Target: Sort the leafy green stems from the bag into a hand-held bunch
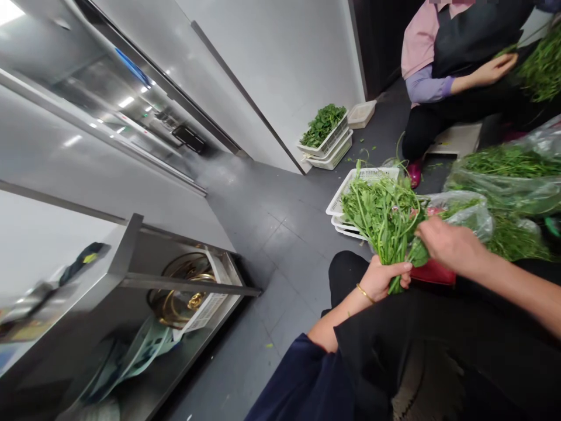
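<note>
A thick bunch of leafy green vegetables (381, 213) is gripped near the stem ends by my left hand (377, 282), its fingers wrapped round them. The leaves fan out away from me, over a white slatted basket (336, 202). Just right of the bunch, my right hand (447, 242) is closed, fingers curled and slightly blurred. It seems to pinch a leafy stem, with a broad leaf (419, 251) hanging below the fingertips. Part of a red object (433, 273) shows beneath my right hand.
Clear plastic bags of greens (512, 169) lie on the right. Stacked white baskets (335, 149) with greens stand by the wall, beside a small white tray (363, 114). A co-worker (473, 76) sits opposite, handling greens. A metal shelf (193, 286) stands left on the grey tiled floor.
</note>
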A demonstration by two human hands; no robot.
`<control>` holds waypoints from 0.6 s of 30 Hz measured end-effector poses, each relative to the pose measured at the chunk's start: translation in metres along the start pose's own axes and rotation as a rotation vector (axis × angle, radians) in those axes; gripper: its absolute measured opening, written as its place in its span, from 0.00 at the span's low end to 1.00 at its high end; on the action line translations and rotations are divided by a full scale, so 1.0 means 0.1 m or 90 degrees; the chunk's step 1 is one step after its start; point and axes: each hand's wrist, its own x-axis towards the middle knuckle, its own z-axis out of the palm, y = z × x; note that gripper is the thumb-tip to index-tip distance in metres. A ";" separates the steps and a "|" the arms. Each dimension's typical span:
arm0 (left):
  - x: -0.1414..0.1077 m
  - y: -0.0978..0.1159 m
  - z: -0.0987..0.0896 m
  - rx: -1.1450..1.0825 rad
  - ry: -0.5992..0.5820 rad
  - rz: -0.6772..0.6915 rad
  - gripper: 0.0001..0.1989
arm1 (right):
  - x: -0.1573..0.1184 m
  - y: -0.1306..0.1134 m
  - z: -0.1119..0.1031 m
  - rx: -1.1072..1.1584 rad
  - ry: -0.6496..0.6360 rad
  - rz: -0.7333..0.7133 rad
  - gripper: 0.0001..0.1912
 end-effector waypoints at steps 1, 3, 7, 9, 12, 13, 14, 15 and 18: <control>0.00 -0.01 -0.01 -0.010 -0.008 -0.006 0.21 | 0.07 0.06 -0.10 0.019 0.021 0.036 0.18; 0.01 -0.01 -0.02 -0.026 -0.016 -0.014 0.20 | 0.16 0.15 -0.30 0.047 0.045 0.079 0.19; 0.02 0.00 0.00 -0.028 0.000 -0.017 0.21 | 0.10 0.04 -0.43 0.197 -0.006 0.102 0.19; 0.02 0.01 0.01 -0.011 0.010 -0.015 0.22 | 0.00 -0.12 -0.29 0.183 -0.010 0.061 0.15; 0.01 0.03 0.04 0.037 0.009 -0.019 0.23 | -0.08 -0.29 -0.01 0.061 0.036 -0.023 0.16; 0.00 0.03 0.05 0.051 0.008 -0.019 0.23 | -0.10 -0.31 0.07 0.041 0.041 -0.044 0.16; 0.00 0.03 0.05 0.061 0.009 -0.019 0.23 | -0.12 -0.31 0.12 0.024 0.035 -0.069 0.16; -0.01 0.03 0.05 0.065 0.013 -0.016 0.23 | -0.13 -0.30 0.16 -0.005 0.026 -0.104 0.15; -0.02 0.02 0.06 0.076 0.031 -0.009 0.23 | -0.17 -0.29 0.17 -0.097 -0.005 -0.216 0.14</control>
